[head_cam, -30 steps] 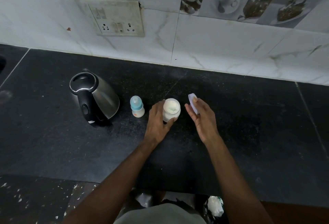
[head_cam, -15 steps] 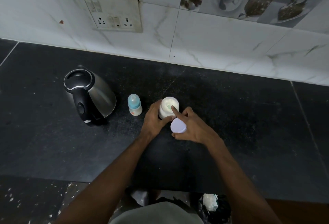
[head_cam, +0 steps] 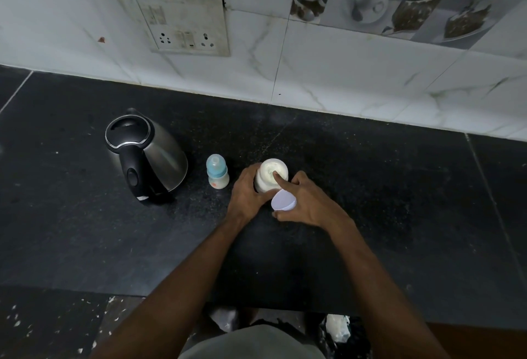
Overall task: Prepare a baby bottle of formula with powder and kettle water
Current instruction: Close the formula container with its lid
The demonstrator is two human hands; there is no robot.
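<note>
A small white powder jar (head_cam: 267, 176) stands open on the black counter (head_cam: 370, 187), white powder showing inside. My left hand (head_cam: 245, 196) grips the jar's side. My right hand (head_cam: 305, 201) holds the jar's pale lid (head_cam: 283, 200) against its palm, and its index finger reaches into the jar's mouth. A baby bottle (head_cam: 217, 172) with a blue cap stands upright just left of the jar. Further left sits a steel kettle (head_cam: 145, 156) with a black lid and handle.
A tiled wall (head_cam: 342, 79) runs behind the counter, with a socket plate (head_cam: 182, 27) above the kettle. The counter's front edge lies close to my body, and speckled floor (head_cam: 57, 327) shows below left.
My right hand swung the lid from upright beside the jar down in front of it. Its index finger moved over the rim and into the jar's mouth. My left hand kept its grip.
</note>
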